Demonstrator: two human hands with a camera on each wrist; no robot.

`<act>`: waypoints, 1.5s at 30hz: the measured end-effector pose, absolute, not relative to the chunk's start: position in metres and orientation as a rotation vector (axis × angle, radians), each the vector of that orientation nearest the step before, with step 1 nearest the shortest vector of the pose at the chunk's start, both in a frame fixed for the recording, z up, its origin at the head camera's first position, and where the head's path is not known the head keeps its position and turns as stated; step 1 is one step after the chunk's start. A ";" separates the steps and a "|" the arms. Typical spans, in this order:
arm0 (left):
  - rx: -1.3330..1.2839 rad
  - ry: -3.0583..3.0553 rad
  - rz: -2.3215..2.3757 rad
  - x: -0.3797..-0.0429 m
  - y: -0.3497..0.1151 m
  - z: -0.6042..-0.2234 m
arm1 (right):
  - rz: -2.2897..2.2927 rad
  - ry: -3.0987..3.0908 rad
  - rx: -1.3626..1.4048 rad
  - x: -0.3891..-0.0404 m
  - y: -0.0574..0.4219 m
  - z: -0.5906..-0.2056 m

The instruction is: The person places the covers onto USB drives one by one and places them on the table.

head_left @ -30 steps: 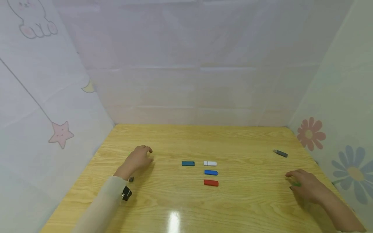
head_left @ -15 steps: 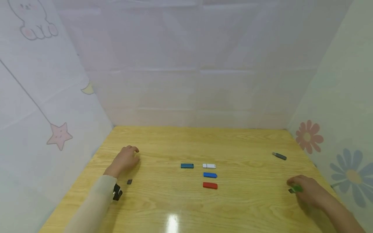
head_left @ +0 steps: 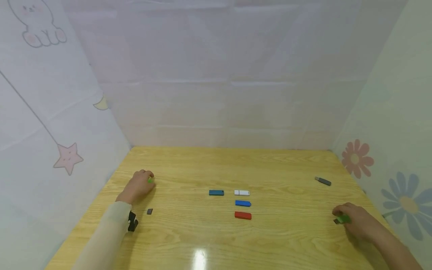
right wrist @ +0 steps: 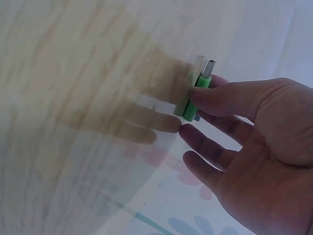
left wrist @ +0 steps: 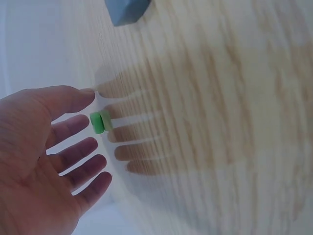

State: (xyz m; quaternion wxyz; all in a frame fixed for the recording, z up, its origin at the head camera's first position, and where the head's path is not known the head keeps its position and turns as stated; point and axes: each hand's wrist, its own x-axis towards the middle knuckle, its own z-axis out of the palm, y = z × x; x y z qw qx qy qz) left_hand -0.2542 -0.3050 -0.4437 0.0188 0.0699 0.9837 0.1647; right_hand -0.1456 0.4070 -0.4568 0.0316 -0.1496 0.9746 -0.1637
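Note:
In the head view my left hand [head_left: 137, 183] is at the left of the table, beside a small green cap [left wrist: 97, 123]. Its thumb and fingers are spread around the cap, the index fingertip right at it. A small dark grey piece [head_left: 150, 211] lies nearer me than this hand. On the right side, my right hand [head_left: 354, 219] pinches a green USB stick [right wrist: 196, 99] between thumb and index finger, its bare metal plug sticking out. The other fingers extend loosely below the stick.
Mid-table lie a teal USB stick [head_left: 216, 192], a white one [head_left: 242, 193], a blue one [head_left: 243, 203] and a red one [head_left: 243, 215]. A grey USB stick [head_left: 323, 181] is farther back on the right. Patterned cloth walls [head_left: 216, 75] enclose the table.
My left hand has moved left, and the green cap has come into sight by its fingers. The right hand has dipped slightly, and more of the green USB stick shows.

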 end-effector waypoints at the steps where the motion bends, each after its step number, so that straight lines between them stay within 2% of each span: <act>1: 0.215 3.051 0.507 -0.255 -0.305 -0.443 | -0.493 3.011 -0.471 -0.146 0.408 -0.459; 9: 0.195 3.065 0.433 -0.259 -0.306 -0.443 | -0.420 3.079 -0.548 -0.149 0.412 -0.465; 23: 0.129 3.067 0.494 -0.258 -0.306 -0.436 | -0.457 2.993 -0.427 -0.151 0.411 -0.456; 45: 0.057 3.035 0.614 -0.262 -0.310 -0.442 | -0.432 2.968 -0.396 -0.147 0.411 -0.455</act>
